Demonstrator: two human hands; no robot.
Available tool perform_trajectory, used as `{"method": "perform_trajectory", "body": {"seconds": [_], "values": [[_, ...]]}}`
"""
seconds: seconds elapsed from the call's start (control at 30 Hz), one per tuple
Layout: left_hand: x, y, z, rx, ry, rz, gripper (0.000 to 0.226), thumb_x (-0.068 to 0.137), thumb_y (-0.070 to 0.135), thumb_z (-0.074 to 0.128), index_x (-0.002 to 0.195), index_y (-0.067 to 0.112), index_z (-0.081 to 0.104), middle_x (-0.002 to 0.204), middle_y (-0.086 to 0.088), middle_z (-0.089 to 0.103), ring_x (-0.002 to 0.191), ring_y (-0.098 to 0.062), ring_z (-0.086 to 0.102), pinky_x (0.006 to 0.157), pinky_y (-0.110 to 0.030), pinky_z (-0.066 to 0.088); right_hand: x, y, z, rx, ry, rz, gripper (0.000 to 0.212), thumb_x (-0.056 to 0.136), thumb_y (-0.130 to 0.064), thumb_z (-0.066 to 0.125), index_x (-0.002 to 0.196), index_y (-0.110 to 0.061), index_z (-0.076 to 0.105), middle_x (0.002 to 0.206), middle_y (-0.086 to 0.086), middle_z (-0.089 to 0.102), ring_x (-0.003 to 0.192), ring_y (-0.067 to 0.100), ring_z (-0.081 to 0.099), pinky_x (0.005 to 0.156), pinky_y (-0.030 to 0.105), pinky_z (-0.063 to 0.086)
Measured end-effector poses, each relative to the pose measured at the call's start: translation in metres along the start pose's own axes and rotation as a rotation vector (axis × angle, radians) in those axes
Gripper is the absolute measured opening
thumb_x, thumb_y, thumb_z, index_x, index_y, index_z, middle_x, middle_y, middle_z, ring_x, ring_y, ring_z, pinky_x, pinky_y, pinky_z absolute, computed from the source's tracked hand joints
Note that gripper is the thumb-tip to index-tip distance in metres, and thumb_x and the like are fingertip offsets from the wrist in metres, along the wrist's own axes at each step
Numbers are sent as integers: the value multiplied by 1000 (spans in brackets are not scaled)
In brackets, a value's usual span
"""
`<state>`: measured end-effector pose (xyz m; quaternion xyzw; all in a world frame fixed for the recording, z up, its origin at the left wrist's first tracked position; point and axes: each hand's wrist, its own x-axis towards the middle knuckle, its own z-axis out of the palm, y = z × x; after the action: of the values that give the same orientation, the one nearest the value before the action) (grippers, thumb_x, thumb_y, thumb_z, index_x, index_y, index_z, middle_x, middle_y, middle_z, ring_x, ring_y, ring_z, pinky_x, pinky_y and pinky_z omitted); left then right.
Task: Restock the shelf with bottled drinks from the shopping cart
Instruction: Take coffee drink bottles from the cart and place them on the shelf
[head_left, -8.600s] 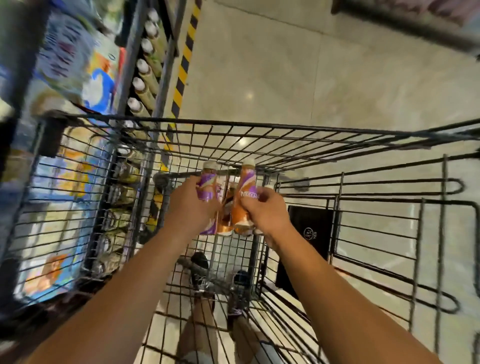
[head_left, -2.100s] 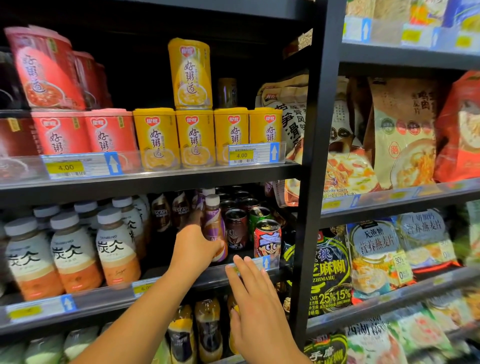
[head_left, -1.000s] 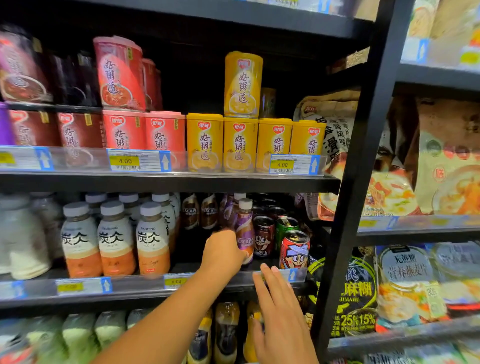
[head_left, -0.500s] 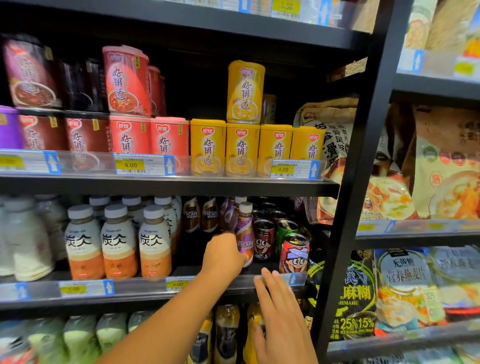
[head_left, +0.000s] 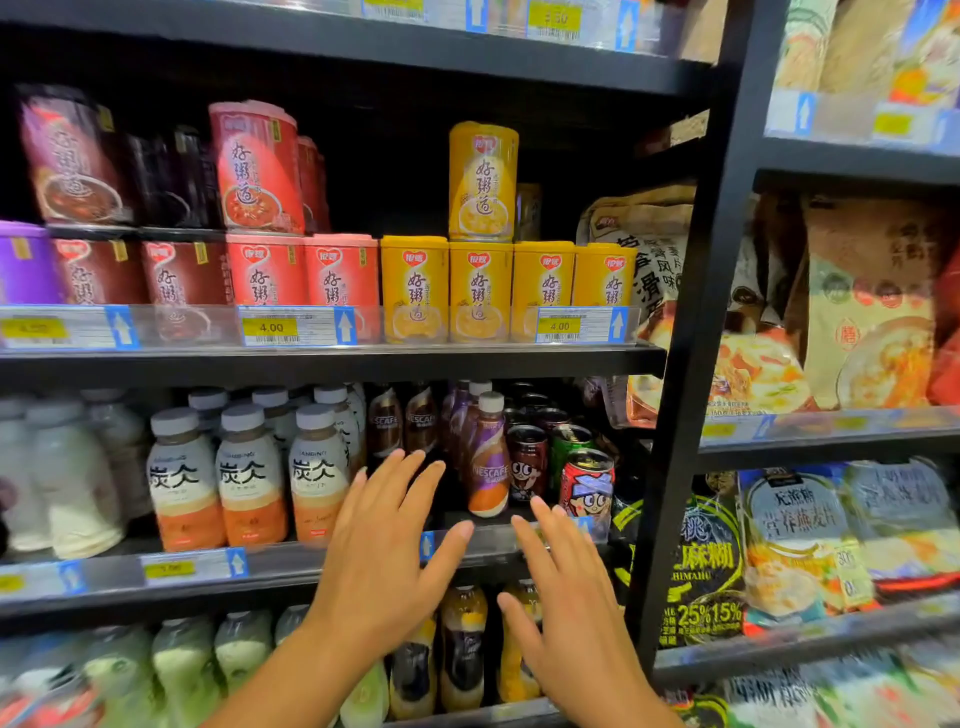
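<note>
Both hands, left (head_left: 384, 551) and right (head_left: 566, 592), spread empty near the shelf (head_left: 291, 569); purple Nescafé bottle (head_left: 488, 462) stands fronted, label outward for shoppers.

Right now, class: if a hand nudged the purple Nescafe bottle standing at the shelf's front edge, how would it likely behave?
The Nescafe bottle is tall, slim and narrow-waisted, so it would probably tip rather than slide. It looks full, so likely fairly heavy for its size. On its side, its round body could roll toward the cartoon can.

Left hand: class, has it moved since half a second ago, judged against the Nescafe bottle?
Yes. The left hand has let go of the Nescafe bottle and drawn back, open, to the bottle's left.
</note>
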<state>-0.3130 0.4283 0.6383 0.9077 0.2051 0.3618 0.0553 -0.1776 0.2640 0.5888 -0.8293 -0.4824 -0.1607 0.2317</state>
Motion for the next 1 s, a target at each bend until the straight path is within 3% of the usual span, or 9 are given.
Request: {"method": "perform_trajectory", "body": {"seconds": [0.1, 0.23, 0.43, 0.57, 0.7, 0.93, 1.0], "values": [[-34, -15, -17, 97, -50, 36, 72, 97, 73, 29, 160, 42, 16, 169, 16, 4, 156, -9, -7, 126, -50, 7, -7, -3, -12, 16, 71, 10, 72, 103, -64, 37, 163, -44, 4, 167, -21, -25, 155, 6, -24, 128, 39, -1], [-66, -29, -26, 149, -121, 23, 74, 95, 77, 25, 160, 45, 10, 170, 15, 1, 157, -10, -8, 126, -54, 7, -30, -7, -32, 45, 153, 16, 67, 103, -64, 36, 163, -40, 17, 171, -17, -9, 159, 11, -9, 129, 48, 11], [-82, -7, -15, 42, -228, 142, 75, 95, 75, 26, 160, 39, 22, 170, 13, 10, 158, -13, 2, 125, -55, 8, -107, 20, -54, 40, 228, 156, 66, 103, -62, 41, 163, -38, 24, 172, -16, 2, 159, 12, 0, 127, 50, 13], [-89, 45, 28, -73, -321, 298, 74, 94, 72, 30, 159, 38, 26, 169, 12, 16, 157, -13, 5, 126, -49, 7, -178, 62, -71, -25, 244, 357, 66, 100, -56, 52, 159, -29, 37, 169, -7, 19, 157, 19, 17, 122, 56, 25], [-102, 120, 99, -222, -463, 486, 76, 93, 70, 32, 158, 31, 33, 168, 5, 23, 157, -20, 15, 123, -56, 18, -262, 119, -90, -140, 238, 650, 64, 99, -59, 50, 155, -28, 42, 162, 0, 34, 146, 28, 36, 115, 53, 35], [-150, 260, 223, -360, -691, 699, 78, 96, 71, 26, 153, 22, 45, 164, 0, 34, 155, -22, 23, 124, -54, 18, -422, 199, -99, -303, 175, 1124, 74, 98, -71, 32, 158, -28, 38, 164, 5, 33, 149, 29, 33, 121, 52, 31], [-172, 301, 260, -379, -791, 703, 79, 96, 74, 21, 155, 26, 40, 164, 3, 31, 156, -17, 18, 125, -51, 16, -470, 216, -97, -315, 150, 1261, 72, 100, -68, 36, 158, -25, 39, 164, 6, 34, 150, 27, 31, 122, 50, 31]]}}
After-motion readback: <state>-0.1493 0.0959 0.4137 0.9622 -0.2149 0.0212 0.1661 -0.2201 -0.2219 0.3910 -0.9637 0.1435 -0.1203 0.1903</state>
